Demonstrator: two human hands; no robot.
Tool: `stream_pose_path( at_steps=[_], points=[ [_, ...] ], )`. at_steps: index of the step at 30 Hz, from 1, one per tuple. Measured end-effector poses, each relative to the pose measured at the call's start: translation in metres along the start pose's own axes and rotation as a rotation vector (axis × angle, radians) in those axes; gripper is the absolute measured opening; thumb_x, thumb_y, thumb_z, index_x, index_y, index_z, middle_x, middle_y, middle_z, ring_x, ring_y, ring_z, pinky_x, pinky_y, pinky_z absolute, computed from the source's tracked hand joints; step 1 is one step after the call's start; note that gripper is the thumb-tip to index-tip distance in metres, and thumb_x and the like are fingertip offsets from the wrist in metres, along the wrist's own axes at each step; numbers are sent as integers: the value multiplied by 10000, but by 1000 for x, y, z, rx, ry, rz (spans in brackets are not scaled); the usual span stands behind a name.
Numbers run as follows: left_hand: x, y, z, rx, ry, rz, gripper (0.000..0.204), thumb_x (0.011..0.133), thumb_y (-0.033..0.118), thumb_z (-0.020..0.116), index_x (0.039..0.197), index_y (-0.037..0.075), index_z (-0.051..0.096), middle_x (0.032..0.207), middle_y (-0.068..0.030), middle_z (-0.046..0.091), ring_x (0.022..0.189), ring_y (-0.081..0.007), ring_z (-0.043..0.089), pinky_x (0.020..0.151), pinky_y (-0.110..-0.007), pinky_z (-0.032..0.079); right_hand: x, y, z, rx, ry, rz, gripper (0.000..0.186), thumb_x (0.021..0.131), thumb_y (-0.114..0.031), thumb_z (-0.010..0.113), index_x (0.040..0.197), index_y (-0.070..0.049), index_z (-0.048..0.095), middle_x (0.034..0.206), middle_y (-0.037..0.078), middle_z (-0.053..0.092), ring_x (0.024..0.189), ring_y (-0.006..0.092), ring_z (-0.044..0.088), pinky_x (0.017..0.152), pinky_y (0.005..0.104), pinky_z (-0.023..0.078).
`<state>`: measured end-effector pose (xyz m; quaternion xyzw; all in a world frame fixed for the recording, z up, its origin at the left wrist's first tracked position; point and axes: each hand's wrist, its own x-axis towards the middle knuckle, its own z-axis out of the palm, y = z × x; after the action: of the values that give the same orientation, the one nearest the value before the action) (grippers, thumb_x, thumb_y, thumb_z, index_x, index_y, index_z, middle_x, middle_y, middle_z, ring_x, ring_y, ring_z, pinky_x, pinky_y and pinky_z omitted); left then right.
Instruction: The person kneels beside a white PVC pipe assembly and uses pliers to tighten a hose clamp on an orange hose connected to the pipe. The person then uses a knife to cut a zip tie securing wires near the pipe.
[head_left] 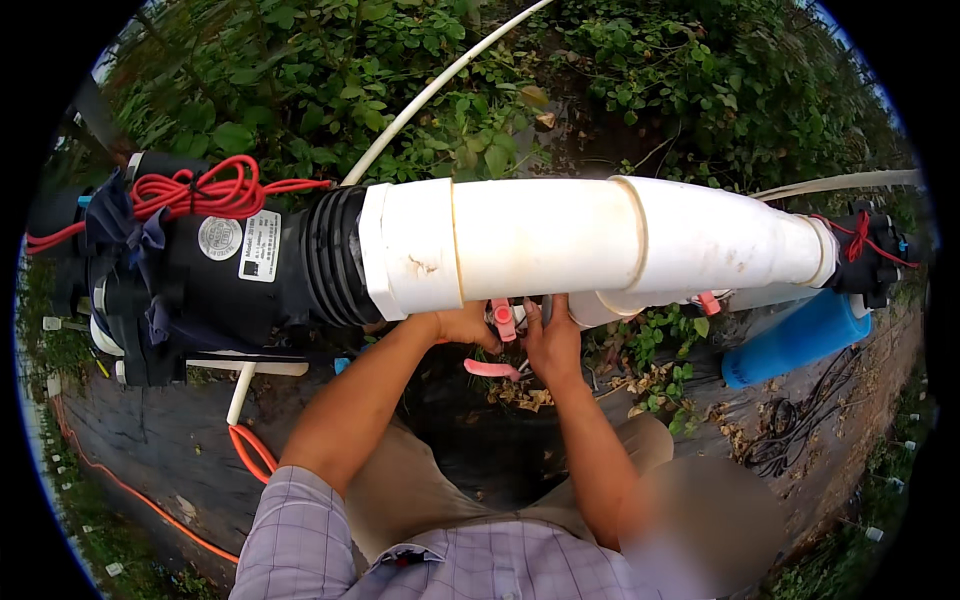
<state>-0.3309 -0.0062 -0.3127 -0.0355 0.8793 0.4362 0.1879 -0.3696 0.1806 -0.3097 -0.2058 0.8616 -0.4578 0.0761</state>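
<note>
A thick white pipe (545, 235) crosses in front of me, joined at its left to a black ribbed fitting (335, 255). Just under its middle, my left hand (465, 325) curls beside a small valve with a pink-red handle (503, 320). Its fingers are bent, and what they grip is partly hidden. My right hand (552, 348) is on the valve's other side, thumb raised and fingers closed around something the pipe hides. Below and between both hands sticks out a curved pink-red handle (490, 369), seemingly of a hand tool; its metal end lies against my right hand.
A black valve body (200, 270) with coiled red wire (210, 190) stands left. Another black fitting (868, 255) ends the pipe at right, near a blue cylinder (797, 338) and black cables (800, 425). Leafy plants (720, 90) grow beyond. An orange hose (250, 452) lies left.
</note>
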Motion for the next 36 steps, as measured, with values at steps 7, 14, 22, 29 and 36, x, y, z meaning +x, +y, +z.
stream_pose_path(
  at_steps=[7, 14, 22, 29, 36],
  points=[
    [3, 16, -4, -23, -159, -77, 698, 499, 196, 868, 1125, 41, 601, 999, -113, 644, 945, -254, 598, 828, -359, 479, -22, -3, -2, -127, 77, 21, 520, 992, -201, 502, 1451, -41, 317, 1028, 205, 677, 624, 273, 677, 561, 397, 510],
    [-5, 9, -3, 52, -39, -54, 680, 504, 196, 862, 1119, 48, 611, 978, -110, 651, 928, -256, 603, 822, -357, 478, -34, -21, -4, -233, 178, -230, 366, 946, -69, 507, 1305, 2, 516, 1153, 258, 615, 892, 436, 635, 731, 455, 510],
    [-1, 9, -3, -76, -79, -18, 660, 510, 196, 855, 1112, 57, 622, 953, -106, 660, 909, -257, 608, 816, -355, 478, -15, -17, -8, -121, -116, -119, 526, 807, 43, 531, 1327, -4, 466, 1138, 295, 591, 997, 490, 559, 821, 497, 481],
    [-8, 10, 1, -92, 37, 93, 638, 511, 180, 849, 1089, 37, 620, 978, -108, 656, 912, -260, 608, 816, -360, 478, -17, -23, -9, -24, -40, -30, 379, 933, -73, 511, 1306, -7, 506, 1111, 264, 606, 1009, 446, 589, 816, 452, 476],
    [0, 6, 5, -102, -19, -19, 552, 524, 143, 845, 1012, 22, 616, 917, -94, 648, 835, -234, 605, 760, -359, 490, -4, -27, -7, -181, -11, 90, 343, 947, -130, 534, 1240, 46, 560, 1177, 264, 614, 1081, 398, 602, 896, 426, 480]
  ],
)
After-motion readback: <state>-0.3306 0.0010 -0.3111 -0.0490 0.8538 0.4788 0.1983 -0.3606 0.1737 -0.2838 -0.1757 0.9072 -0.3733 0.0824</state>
